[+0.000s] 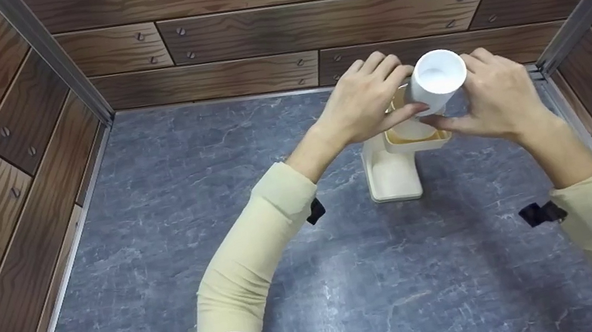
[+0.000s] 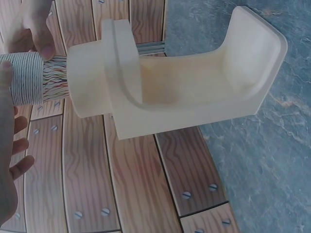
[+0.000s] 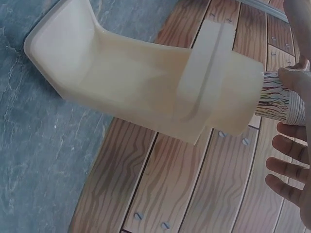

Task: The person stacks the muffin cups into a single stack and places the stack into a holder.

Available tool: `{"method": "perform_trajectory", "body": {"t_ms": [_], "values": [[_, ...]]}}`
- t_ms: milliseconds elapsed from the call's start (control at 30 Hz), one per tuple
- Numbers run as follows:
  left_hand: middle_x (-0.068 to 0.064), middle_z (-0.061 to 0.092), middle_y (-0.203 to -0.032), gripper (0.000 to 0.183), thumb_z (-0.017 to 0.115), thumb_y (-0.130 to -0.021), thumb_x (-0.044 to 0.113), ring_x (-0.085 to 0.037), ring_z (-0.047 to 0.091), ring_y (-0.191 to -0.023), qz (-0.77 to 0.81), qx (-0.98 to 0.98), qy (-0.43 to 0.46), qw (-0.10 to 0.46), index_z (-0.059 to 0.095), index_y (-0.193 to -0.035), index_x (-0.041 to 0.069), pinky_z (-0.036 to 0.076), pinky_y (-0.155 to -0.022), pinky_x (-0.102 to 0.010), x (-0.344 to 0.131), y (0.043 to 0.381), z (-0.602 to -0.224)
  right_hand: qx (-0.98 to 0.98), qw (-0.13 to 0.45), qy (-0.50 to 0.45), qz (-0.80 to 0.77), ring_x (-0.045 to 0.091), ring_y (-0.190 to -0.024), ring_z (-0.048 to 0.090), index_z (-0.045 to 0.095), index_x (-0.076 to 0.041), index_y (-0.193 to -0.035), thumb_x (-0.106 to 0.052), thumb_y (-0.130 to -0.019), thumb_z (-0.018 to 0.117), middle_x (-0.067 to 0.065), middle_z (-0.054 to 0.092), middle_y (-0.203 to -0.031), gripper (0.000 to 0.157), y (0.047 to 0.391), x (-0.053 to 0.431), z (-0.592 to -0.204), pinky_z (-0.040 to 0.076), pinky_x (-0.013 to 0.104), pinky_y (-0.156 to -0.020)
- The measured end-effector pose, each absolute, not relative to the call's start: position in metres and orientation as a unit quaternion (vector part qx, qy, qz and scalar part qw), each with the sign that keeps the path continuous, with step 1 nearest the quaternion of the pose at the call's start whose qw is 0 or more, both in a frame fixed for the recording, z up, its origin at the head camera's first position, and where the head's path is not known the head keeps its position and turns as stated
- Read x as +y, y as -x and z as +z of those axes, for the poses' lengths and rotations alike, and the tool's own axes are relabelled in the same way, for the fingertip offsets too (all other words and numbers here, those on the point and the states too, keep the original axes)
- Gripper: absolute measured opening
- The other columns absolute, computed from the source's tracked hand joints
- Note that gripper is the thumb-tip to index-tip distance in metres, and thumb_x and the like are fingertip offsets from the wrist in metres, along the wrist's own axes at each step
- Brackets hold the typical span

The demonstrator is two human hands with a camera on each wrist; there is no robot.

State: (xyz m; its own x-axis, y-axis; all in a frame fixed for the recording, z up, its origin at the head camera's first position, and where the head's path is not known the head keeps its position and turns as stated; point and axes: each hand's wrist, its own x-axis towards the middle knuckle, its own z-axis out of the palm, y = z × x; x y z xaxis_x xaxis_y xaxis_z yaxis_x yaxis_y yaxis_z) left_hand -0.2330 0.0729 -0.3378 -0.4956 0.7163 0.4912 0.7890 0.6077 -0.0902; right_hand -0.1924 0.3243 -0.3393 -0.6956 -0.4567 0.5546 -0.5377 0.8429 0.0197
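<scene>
A stack of white paper cups (image 1: 439, 72) stands mouth upward between both hands. My left hand (image 1: 371, 96) grips its left side, thumb in front and fingers behind. From the right, my right hand (image 1: 498, 92) holds it the same way. Below is a cream plastic cup dispenser (image 1: 393, 174) with a flat foot and a hollow upper housing. In the left wrist view the ribbed stacked rims (image 2: 26, 77) show outside the dispenser's collar (image 2: 90, 80). The lowest cup, patterned with coloured lines (image 3: 273, 99), reaches into the collar in the right wrist view; its bottom is hidden.
The dispenser stands on a dark blue marbled tabletop (image 1: 207, 204), toward the back right. Wood-patterned panels (image 1: 251, 30) wall the back and both sides, with grey metal strips (image 1: 58, 55) at the corners. Black straps (image 1: 542, 213) hang at the wrists.
</scene>
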Motion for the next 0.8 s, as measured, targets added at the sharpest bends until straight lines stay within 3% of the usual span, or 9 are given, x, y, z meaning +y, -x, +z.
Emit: {"method": "perform_trajectory", "body": {"t_ms": [800], "values": [[0.000, 0.065, -0.130, 0.062, 0.052, -0.102, 0.066, -0.019, 0.059, -0.119, -0.087, -0.866, 0.436, 0.230, 0.062, -0.138, 0.016, 0.052, -0.098, -0.032, 0.084, 0.244, -0.363, -0.934, 0.223, -0.261, 0.101, 0.040, -0.090, 0.066, 0.063, 0.001, -0.134, -0.046, -0.067, 0.090, 0.024, 0.071, -0.106, 0.086, 0.203, 0.334, -0.356, 0.055, 0.058, -0.068]]}}
